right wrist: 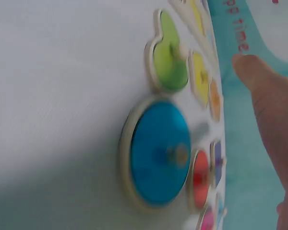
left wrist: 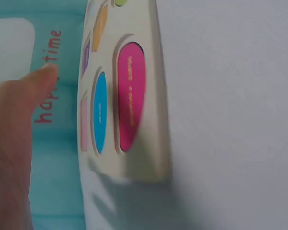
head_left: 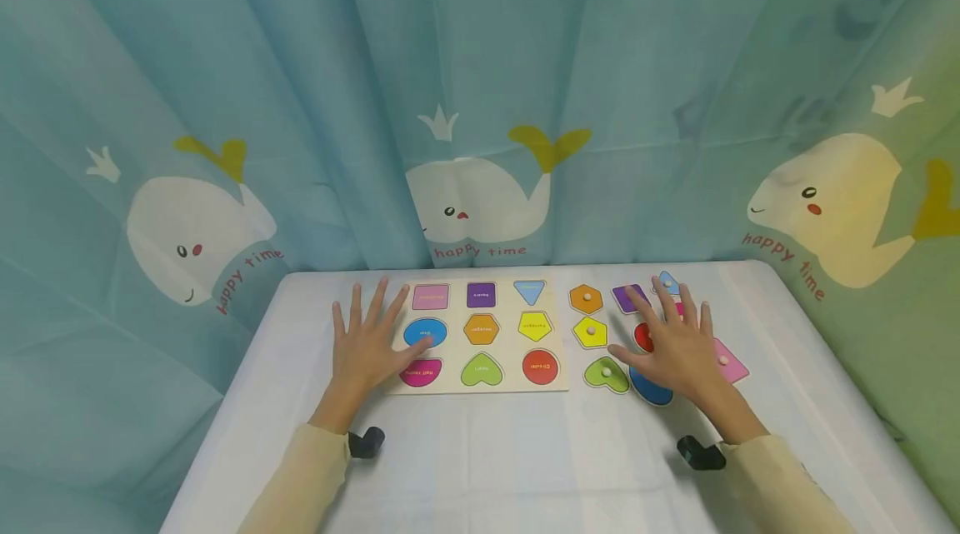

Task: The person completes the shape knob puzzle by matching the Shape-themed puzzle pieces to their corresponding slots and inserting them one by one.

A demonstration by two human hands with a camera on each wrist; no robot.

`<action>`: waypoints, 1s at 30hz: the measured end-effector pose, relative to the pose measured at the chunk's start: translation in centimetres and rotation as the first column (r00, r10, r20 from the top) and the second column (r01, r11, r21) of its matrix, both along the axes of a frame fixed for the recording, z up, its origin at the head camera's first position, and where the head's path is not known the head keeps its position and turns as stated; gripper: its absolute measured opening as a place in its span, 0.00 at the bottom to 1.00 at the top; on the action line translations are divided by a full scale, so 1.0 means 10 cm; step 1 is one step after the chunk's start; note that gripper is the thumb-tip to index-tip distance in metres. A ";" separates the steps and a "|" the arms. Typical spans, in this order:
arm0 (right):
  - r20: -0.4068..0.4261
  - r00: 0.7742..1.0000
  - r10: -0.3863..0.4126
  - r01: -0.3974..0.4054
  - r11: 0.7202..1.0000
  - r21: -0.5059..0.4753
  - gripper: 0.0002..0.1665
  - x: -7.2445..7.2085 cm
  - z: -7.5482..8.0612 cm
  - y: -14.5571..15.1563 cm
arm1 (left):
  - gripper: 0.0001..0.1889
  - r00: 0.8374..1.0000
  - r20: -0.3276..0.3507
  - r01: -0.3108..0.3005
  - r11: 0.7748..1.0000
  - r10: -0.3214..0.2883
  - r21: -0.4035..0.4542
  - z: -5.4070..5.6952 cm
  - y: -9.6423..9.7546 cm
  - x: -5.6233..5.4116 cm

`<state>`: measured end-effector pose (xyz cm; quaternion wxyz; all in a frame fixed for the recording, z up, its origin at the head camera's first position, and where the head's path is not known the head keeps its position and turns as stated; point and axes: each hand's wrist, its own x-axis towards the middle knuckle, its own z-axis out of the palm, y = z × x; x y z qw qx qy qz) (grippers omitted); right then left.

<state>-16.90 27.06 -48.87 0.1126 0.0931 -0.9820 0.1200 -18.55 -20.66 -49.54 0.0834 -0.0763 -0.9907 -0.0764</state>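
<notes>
A wooden shape-puzzle board with colored, labeled recesses lies near the table's far side. Fingers spread, my left hand is over the board's left end, above the blue oval recess and magenta half-round recess. My right hand, also spread and holding nothing, hovers over the loose knobbed pieces. Around it lie a blue oval piece, a red circle piece, a green heart piece, a yellow pentagon piece, an orange hexagon piece, a purple square piece and a pink piece.
A white cloth covers the table. Behind it hangs a blue curtain printed with whales. A light blue triangle piece lies at the far right, with a magenta piece partly hidden beside it. Both wrists wear black camera mounts.
</notes>
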 end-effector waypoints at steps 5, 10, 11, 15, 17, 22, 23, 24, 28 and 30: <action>-0.045 0.999 -0.019 0.017 1.000 -0.025 0.62 0.07 -0.03 0.27 | 0.53 0.999 0.028 0.021 0.998 -0.022 0.052 -0.05 -0.09 0.11; -0.091 0.995 -0.029 0.027 0.999 -0.030 0.61 0.12 -0.07 0.52 | 0.54 0.996 0.067 0.053 0.993 -0.061 0.107 -0.13 -0.14 0.25; -0.100 0.995 -0.028 0.024 0.999 -0.038 0.61 0.13 -0.08 0.56 | 0.54 0.995 0.073 0.059 0.992 -0.067 0.114 -0.14 -0.14 0.27; -0.095 0.995 -0.025 0.017 0.997 -0.081 0.59 0.19 -0.13 0.74 | 0.54 0.992 0.093 0.071 0.989 -0.084 0.128 -0.22 -0.17 0.35; -0.055 0.998 -0.034 0.028 0.993 -0.116 0.60 0.21 -0.15 0.81 | 0.54 0.991 0.103 0.075 0.988 -0.090 0.138 -0.26 -0.19 0.37; 0.050 0.997 -0.057 0.065 0.979 -0.191 0.58 0.25 -0.22 0.96 | 0.55 0.988 0.129 0.065 0.983 -0.088 0.170 -0.33 -0.26 0.38; 0.063 0.996 -0.056 0.068 0.977 -0.202 0.57 0.26 -0.24 0.99 | 0.55 0.987 0.136 0.061 0.982 -0.086 0.176 -0.34 -0.26 0.38; 0.078 0.995 -0.056 0.071 0.975 -0.210 0.56 0.28 -0.26 1.03 | 0.55 0.986 0.142 0.059 0.982 -0.086 0.180 -0.34 -0.27 0.38; 0.106 0.992 -0.063 0.087 0.965 -0.245 0.48 0.35 -0.32 1.15 | 0.55 0.980 0.176 0.059 0.980 -0.093 0.192 -0.37 -0.28 0.37; 0.102 0.992 -0.077 0.101 0.959 -0.264 0.42 0.38 -0.34 1.19 | 0.55 0.978 0.183 0.062 0.979 -0.098 0.196 -0.38 -0.28 0.36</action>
